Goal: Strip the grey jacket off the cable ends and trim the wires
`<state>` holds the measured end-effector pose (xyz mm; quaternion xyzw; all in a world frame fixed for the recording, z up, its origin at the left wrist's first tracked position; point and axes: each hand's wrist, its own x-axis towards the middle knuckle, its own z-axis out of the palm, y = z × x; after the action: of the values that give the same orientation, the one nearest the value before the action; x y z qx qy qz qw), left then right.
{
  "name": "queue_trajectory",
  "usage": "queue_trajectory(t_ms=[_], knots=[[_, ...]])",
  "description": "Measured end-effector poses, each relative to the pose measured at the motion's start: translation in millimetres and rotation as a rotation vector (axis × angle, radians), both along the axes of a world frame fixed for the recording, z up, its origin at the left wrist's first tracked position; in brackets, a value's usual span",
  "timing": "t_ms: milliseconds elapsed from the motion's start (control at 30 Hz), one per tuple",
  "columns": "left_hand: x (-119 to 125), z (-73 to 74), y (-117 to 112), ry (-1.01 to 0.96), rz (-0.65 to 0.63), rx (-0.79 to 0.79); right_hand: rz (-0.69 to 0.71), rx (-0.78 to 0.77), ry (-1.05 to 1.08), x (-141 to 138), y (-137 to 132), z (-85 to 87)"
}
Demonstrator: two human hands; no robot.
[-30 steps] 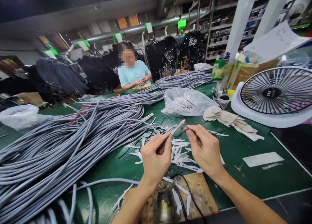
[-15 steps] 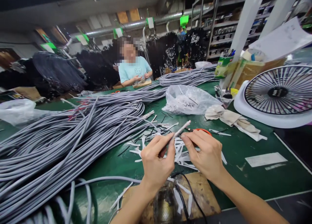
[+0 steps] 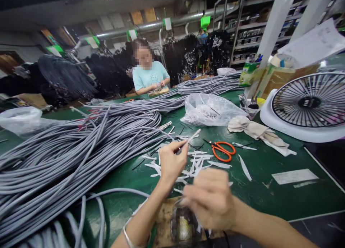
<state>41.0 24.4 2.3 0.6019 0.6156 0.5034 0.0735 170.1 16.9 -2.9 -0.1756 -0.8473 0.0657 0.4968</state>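
My left hand is closed around a grey cable, pinching it near its end. From the fingers a white cable end points up and to the right. My right hand, smeared by motion, is lower and nearer to me, over a wooden board. Its fingers are curled in; what they hold, if anything, cannot be made out. Beyond the hands, white strips and bits of black lie scattered. Orange-handled scissors rest on the green table to the right. A dark, shiny block sits on the board.
A large bundle of grey cables fills the left side. Further back lies a clear plastic bag of white scraps, beside cloth gloves. A fan stands at right. A co-worker sits across the table.
My right hand has left the cable end and moved down towards me, uncovering the scissors. My left hand has shifted slightly left and up, still gripping the cable.
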Motion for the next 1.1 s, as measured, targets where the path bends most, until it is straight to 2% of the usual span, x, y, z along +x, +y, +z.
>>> queue_trajectory(t_ms=[33,67,167,233,300,400,700,933,1100], knots=[[-2.1,-1.6,2.9,-0.033,0.015,-0.025,0.015,0.03,0.01,-1.0,-1.9,-0.2],[-3.4,-2.7,4.3,-0.07,0.017,-0.025,-0.017,-0.014,0.017,-0.7,-1.5,-0.3],[-2.8,-2.7,1.0,-0.201,-0.009,-0.042,-0.299,-0.157,0.099,5.9,10.7,0.0],[-0.5,-0.5,-4.0,-0.273,-0.026,-0.075,-0.438,-0.163,0.083,10.8,20.5,-0.5],[1.6,1.4,-8.1,-0.302,-0.047,-0.071,-0.495,-0.14,0.038,12.9,26.1,-1.7],[3.7,1.4,-11.9,-0.234,-0.076,-0.009,-0.524,-0.112,0.012,11.8,26.9,-4.1],[6.1,-1.0,-17.2,-0.057,-0.096,0.15,-0.514,-0.082,-0.026,10.6,25.2,-5.0],[8.7,0.8,-18.5,0.131,-0.082,0.268,-0.368,-0.374,-0.009,9.9,23.1,-1.6],[9.8,0.8,-19.8,0.152,-0.069,0.286,-0.245,-0.532,0.053,6.9,24.5,-4.5]])
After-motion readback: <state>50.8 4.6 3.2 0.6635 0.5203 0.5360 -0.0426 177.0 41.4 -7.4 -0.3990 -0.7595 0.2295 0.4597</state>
